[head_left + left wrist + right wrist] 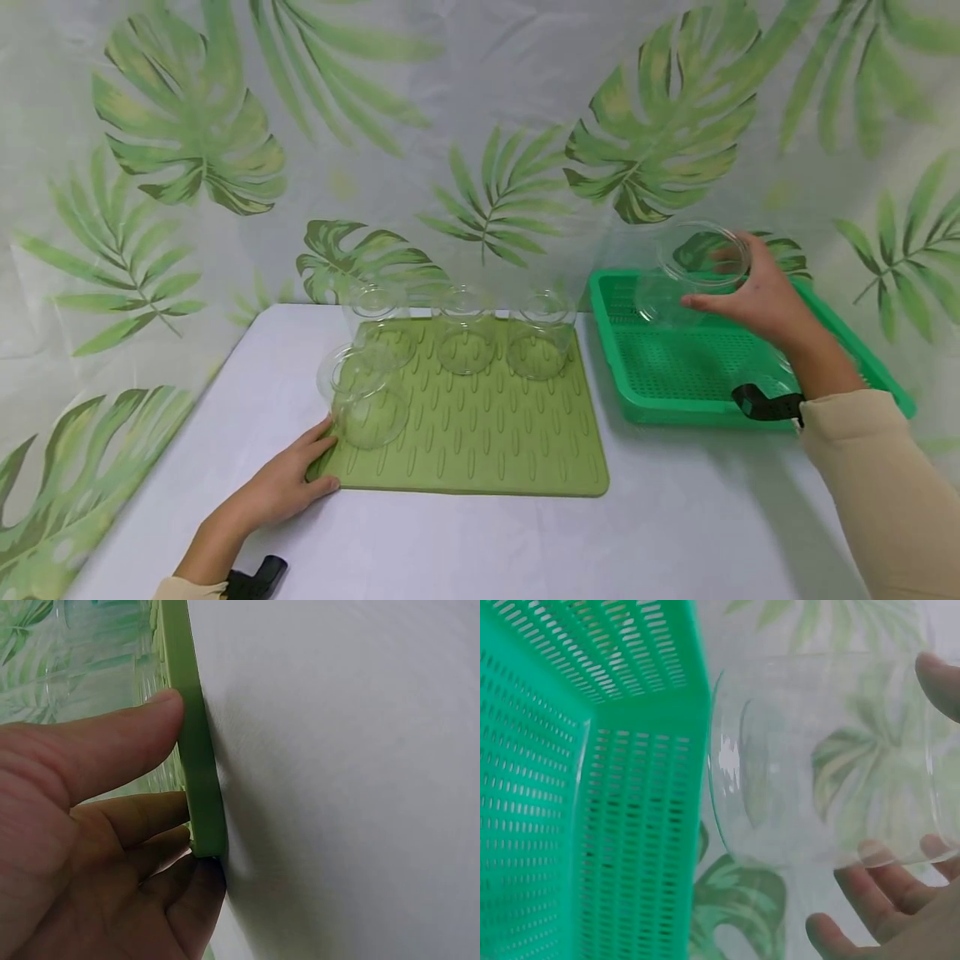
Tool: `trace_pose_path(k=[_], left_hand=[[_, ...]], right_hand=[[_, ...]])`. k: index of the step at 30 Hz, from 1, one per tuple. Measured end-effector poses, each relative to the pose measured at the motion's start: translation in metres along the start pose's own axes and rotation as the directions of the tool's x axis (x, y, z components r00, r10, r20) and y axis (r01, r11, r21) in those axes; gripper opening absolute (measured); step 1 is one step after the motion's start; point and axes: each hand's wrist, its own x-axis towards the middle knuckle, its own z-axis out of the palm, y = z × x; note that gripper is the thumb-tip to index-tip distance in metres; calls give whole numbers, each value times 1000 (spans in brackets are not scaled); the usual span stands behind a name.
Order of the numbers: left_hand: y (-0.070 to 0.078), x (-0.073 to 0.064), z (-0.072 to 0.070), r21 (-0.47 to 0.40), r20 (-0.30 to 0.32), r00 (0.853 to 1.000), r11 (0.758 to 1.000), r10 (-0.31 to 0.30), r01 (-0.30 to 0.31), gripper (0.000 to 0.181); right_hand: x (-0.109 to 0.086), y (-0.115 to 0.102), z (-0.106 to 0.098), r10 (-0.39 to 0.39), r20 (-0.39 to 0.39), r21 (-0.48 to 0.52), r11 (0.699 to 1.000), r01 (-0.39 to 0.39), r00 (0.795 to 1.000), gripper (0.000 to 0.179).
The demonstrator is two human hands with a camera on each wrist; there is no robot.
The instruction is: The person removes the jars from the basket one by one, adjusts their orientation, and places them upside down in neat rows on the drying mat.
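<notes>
"Clear jar (678,279), upper right of the frame, is overlapping the back of the green basket (628,400); what are the hands doing?"

"The right hand (765,292) is gripping it, thumb and fingers round its side; the left hand (279,485) is pinching a corner of the green mat (480,458), lower left of centre."

"Which step is that?"

"Probably a carry between basket and mat, where four other jars (463,350) are standing; the next move is likely calling for a steady grip and clearance over the rim."

"What are you struggling to see?"

"The right wrist is partly covering another clear piece (761,371); transparency is blurring outlines, and the right wrist view is cropping the hand."
</notes>
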Motion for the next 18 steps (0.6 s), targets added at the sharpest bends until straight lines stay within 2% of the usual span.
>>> trace_pose_path(k=[6, 9, 14, 18], left_hand=[[1, -3, -1, 15, -6, 1000, 1000, 2, -2, 64], [1, -3, -1, 16, -11, 1000, 1000, 6, -6, 65], [2, -3, 0, 9, 0, 1000, 1000, 1, -1, 65], [2, -3, 1, 6, 1, 1000, 1000, -8, 8, 63]], right_hand=[[-10, -6, 4, -61, -95, -4, 998, 61, 994, 105], [-12, -7, 4, -74, -106, -25, 997, 71, 992, 102], [-17, -10, 7, -37, -79, -4, 999, 37, 996, 108], [-19, -16, 13, -80, -94, 5, 997, 81, 992, 107]])
